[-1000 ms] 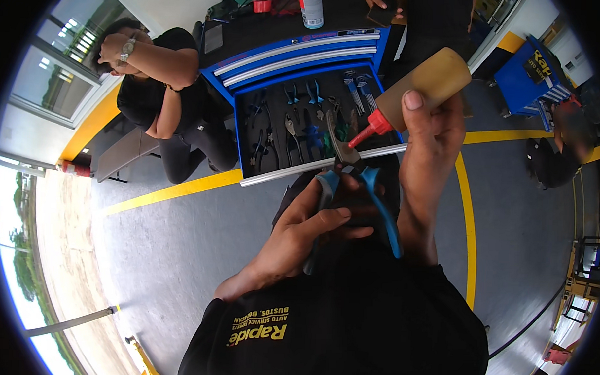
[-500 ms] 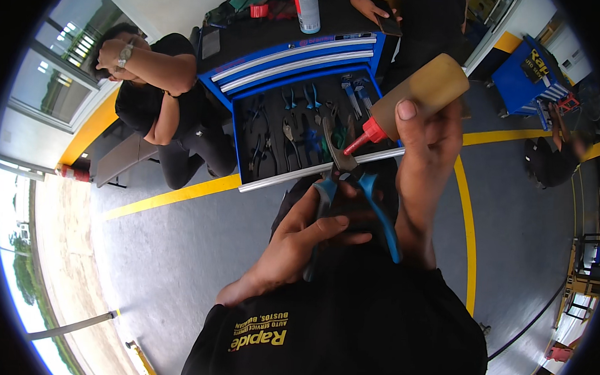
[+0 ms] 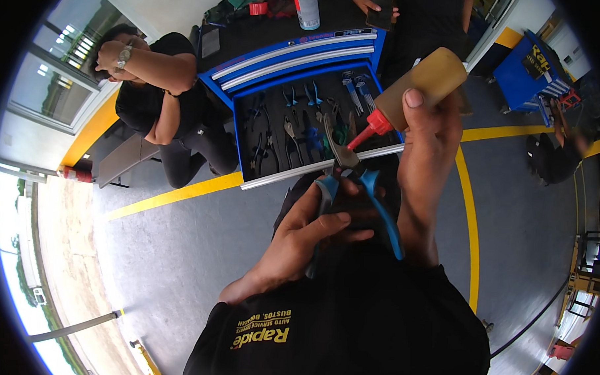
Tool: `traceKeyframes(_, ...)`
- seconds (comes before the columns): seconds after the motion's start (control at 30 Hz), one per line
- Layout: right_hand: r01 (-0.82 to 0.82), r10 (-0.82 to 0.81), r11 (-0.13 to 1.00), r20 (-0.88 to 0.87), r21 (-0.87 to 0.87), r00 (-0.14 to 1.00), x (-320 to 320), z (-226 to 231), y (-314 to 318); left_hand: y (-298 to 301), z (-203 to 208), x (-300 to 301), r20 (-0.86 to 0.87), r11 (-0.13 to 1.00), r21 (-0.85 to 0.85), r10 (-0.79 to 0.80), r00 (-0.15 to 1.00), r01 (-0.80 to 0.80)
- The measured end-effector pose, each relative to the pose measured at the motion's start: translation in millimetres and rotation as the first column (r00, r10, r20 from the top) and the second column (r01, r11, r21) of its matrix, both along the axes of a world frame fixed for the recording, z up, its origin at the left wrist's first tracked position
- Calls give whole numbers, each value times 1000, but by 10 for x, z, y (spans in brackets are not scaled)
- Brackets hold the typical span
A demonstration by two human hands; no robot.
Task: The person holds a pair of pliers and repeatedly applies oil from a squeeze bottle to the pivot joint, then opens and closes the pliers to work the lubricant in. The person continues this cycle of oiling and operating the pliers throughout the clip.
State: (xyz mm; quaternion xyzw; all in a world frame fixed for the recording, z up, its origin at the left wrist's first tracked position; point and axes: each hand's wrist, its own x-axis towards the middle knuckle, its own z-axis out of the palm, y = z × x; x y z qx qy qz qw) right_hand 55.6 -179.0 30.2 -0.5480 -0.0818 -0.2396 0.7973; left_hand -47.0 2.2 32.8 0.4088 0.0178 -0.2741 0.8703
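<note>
My left hand (image 3: 305, 237) is closed around one handle of a pair of pliers (image 3: 383, 213) with blue and dark grips. The handles are spread apart, and the metal jaws point up toward the drawer. Wrapped around a squeeze bottle (image 3: 431, 76) of amber colour is my right hand (image 3: 429, 129), with the thumb along its side. The bottle is tilted, its red nozzle (image 3: 369, 128) pointing down to the left. The tip of the nozzle is at the pliers' pivot and jaws; whether it touches the metal I cannot tell.
Beyond my hands, an open drawer (image 3: 247, 184) of a blue tool cabinet holds several pliers in dark foam. A spray can (image 3: 306, 9) stands on its top. One person (image 3: 151, 96) sits at the left; another, holding a phone (image 3: 381, 13), stands behind the cabinet. A blue cart (image 3: 525, 76) is far right.
The bottle and its nozzle have shifted very slightly, and the pliers sit a touch further right. Both hands keep their hold. The person behind the cabinet has moved the phone a little.
</note>
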Motion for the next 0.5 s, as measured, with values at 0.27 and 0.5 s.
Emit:
traceKeyframes(0.27,-136,139,985,-22,106,990,104,-107,-110,-89,-54,29,-38,996,51,81,996,-79)
traceKeyframes(0.5,-189,192,974,-8,128,981,158,-133,-145,-241,-55,7,5,977,114,183,983,-182)
